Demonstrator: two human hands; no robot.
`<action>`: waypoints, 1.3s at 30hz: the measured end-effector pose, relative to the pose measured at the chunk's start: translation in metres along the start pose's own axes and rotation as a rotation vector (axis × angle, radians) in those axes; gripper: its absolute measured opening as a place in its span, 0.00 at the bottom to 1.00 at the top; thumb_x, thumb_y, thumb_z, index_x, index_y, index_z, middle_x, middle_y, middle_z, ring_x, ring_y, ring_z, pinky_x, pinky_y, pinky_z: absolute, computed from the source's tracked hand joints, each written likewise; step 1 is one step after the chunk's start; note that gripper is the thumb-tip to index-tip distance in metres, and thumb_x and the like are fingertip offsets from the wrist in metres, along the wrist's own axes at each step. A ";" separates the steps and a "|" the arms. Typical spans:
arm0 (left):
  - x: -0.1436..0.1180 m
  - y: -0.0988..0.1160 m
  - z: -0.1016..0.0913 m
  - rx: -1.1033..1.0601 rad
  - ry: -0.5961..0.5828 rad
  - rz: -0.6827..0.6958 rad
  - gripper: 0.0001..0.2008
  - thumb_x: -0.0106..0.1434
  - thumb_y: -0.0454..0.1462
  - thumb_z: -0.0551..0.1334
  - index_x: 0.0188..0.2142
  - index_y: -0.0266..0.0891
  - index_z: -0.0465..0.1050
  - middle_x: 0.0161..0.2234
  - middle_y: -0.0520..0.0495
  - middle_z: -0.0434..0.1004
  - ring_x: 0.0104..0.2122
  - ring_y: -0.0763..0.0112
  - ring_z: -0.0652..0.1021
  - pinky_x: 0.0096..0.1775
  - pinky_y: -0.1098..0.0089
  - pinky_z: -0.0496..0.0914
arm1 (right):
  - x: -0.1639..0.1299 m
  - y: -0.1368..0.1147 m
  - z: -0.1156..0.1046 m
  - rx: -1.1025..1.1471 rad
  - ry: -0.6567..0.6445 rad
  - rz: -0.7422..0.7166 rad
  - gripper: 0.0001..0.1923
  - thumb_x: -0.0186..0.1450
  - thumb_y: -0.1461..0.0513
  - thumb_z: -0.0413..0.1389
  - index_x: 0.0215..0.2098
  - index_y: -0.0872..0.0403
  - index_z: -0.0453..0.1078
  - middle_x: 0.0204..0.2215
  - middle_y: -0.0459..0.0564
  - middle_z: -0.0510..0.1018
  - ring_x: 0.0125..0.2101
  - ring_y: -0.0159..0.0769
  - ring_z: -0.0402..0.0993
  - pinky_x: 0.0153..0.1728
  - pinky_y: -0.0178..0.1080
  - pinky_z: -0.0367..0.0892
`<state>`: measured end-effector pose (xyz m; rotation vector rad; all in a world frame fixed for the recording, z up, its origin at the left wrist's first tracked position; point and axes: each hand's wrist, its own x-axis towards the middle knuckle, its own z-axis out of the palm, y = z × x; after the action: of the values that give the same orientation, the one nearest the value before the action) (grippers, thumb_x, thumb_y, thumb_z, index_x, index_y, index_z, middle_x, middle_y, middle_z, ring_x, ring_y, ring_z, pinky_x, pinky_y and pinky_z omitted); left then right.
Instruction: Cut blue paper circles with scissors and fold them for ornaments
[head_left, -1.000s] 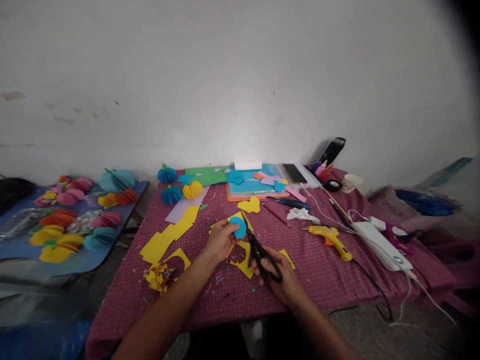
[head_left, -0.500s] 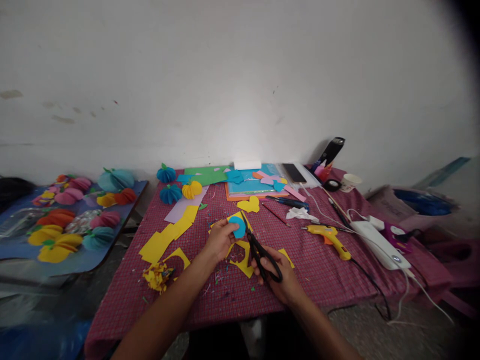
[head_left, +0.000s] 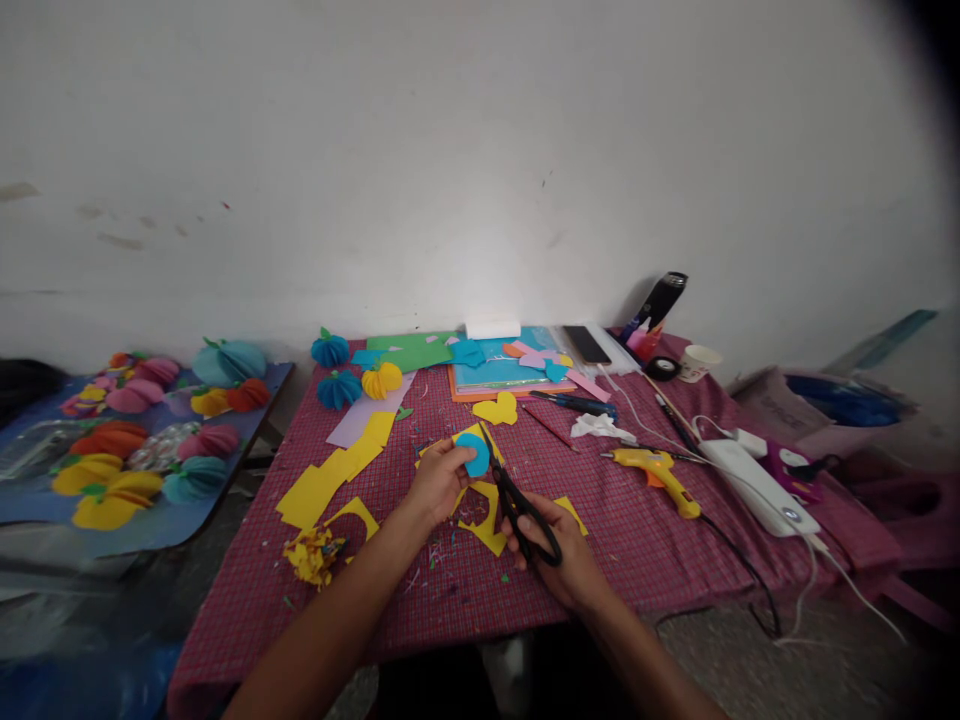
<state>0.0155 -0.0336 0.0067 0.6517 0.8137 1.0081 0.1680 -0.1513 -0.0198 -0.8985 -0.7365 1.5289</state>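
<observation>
A pale wall (head_left: 480,150) fills the upper half of the frame, and below it at centre stands a table (head_left: 637,570) under a red checked cloth. A smaller blue table (head_left: 276,385) at the left edge carries folded paper balls (head_left: 196,479). Low in the centre are two bare hands: the right (head_left: 561,550) has its fingers curled closed round the handles of black scissors (head_left: 513,497), and the left (head_left: 435,482) pinches a blue disc (head_left: 474,454) between thumb and fingertips, with no gap left. To the right lie a white power strip (head_left: 761,488) and a yellow glue gun (head_left: 660,475), well apart from the hands. The disc sits mid-frame, just beside the blades, over a yellow sheet (head_left: 491,431); whether the left fingers grip that sheet too, I cannot tell. The blades point toward the top of the frame; how far they are parted is too small to judge. To trim cleanly here, I would keep the pinch flat near the disc's middle, turn the paper rather than the scissors, use short snips close to the edge, and keep the thumb behind the blades' path. Smallest are the shreds (head_left: 435,560) on the cloth.
</observation>
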 end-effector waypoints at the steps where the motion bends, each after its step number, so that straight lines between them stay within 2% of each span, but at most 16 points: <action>1: 0.000 0.000 0.000 0.001 0.003 -0.003 0.09 0.46 0.34 0.70 0.28 0.34 0.74 0.26 0.49 0.76 0.24 0.73 0.75 0.30 0.71 0.69 | 0.000 0.001 0.000 -0.002 -0.003 -0.007 0.16 0.60 0.58 0.64 0.44 0.56 0.74 0.28 0.49 0.76 0.23 0.31 0.69 0.19 0.31 0.63; 25: 0.001 0.001 -0.001 -0.009 -0.025 -0.019 0.10 0.45 0.33 0.70 0.28 0.34 0.73 0.25 0.50 0.76 0.23 0.74 0.74 0.28 0.72 0.68 | 0.000 -0.002 -0.004 -0.080 0.020 -0.030 0.18 0.58 0.59 0.65 0.44 0.57 0.75 0.24 0.46 0.74 0.18 0.26 0.64 0.14 0.28 0.59; 39: 0.002 0.001 -0.005 0.002 -0.079 -0.019 0.08 0.46 0.32 0.69 0.27 0.33 0.74 0.24 0.50 0.75 0.22 0.75 0.73 0.28 0.72 0.69 | 0.000 0.000 -0.016 -0.159 0.008 -0.007 0.18 0.59 0.58 0.65 0.45 0.56 0.73 0.24 0.45 0.74 0.17 0.26 0.63 0.14 0.28 0.59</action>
<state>0.0119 -0.0307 0.0041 0.6805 0.7501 0.9587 0.1815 -0.1521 -0.0277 -1.0178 -0.8636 1.4755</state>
